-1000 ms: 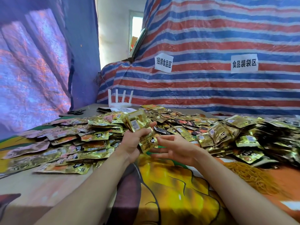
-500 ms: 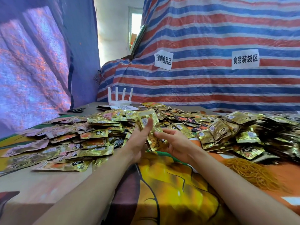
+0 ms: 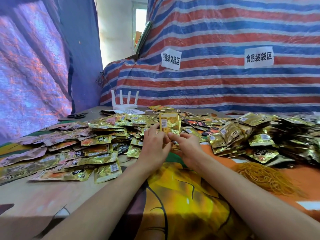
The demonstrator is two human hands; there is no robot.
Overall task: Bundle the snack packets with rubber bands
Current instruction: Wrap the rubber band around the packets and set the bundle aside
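gold foil stack of snack packets [image 3: 169, 124] upright over the heap [image 3: 97, 149] | our left hand [image 3: 154, 146] grips its side, our right hand [image 3: 188, 146] pinches its bottom edge | we should square the edges tight before reaching right for the rubber bands [image 3: 265, 177]

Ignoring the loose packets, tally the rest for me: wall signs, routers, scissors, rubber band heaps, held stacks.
Wall signs: 2
Router: 1
Scissors: 1
Rubber band heap: 1
Held packet stack: 1
Total: 6
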